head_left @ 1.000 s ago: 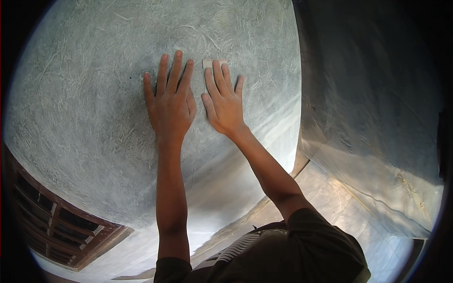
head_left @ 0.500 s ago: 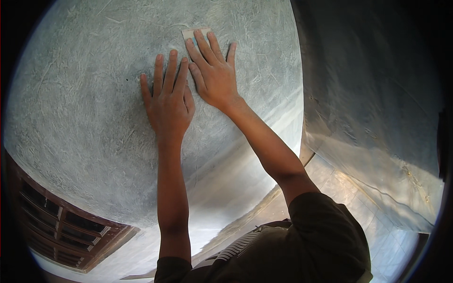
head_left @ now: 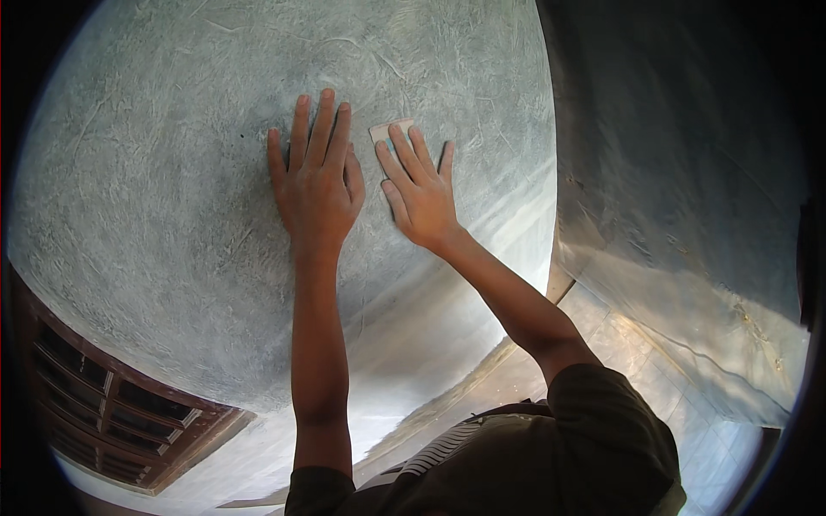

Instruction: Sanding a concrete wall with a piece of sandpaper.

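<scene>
Sheet [head_left: 383, 133] flat under the splayed right hand [head_left: 428, 202] has slid toward five o'clock. Left hand [head_left: 320, 193] lies spread on grey wall [head_left: 172, 189]; brown window frame [head_left: 108, 400], eight o'clock.

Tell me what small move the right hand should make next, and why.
I'd probably slide the pale sheet slightly up the grey wall, keeping it flat under the right hand. That hand lies over the sheet, the wall just above shows rough streaks, and the left hand is off to the side, clear of that path.
</scene>
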Motion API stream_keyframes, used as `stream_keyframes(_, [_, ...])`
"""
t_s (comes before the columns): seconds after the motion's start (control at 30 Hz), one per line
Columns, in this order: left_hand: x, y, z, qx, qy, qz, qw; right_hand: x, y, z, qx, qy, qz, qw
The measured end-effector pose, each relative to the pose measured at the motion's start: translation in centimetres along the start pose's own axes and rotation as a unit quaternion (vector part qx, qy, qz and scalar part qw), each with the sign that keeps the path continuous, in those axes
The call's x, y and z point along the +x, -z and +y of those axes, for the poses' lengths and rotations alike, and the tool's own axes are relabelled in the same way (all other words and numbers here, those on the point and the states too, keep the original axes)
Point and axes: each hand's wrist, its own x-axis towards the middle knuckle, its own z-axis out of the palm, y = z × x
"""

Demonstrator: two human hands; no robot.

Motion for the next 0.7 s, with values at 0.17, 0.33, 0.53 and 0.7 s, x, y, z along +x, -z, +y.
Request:
stream_keyframes(0.17, [0.2,0.2,0.4,0.002,-0.002,0.004,1.0,7.0,2.1,1.2,-0.033,0.028,0.019,0.999])
stream_keyframes(0.33, [0.1,0.3,0.3,-0.013,0.006,-0.005,1.0,1.0,0.7,1.0,-0.027,-0.009,-0.02,0.999])
stream_keyframes(0.53, [0.1,0.1,0.5,-0.008,0.003,-0.003,1.0,5.6,1.7,0.7,-0.052,0.024,0.014,0.998])
stream_keyframes(0.7, [-0.1,0.1,0.2,-0.01,0.007,-0.003,1.0,1.1,0.7,0.3,-0.009,0.023,0.0,1.0])
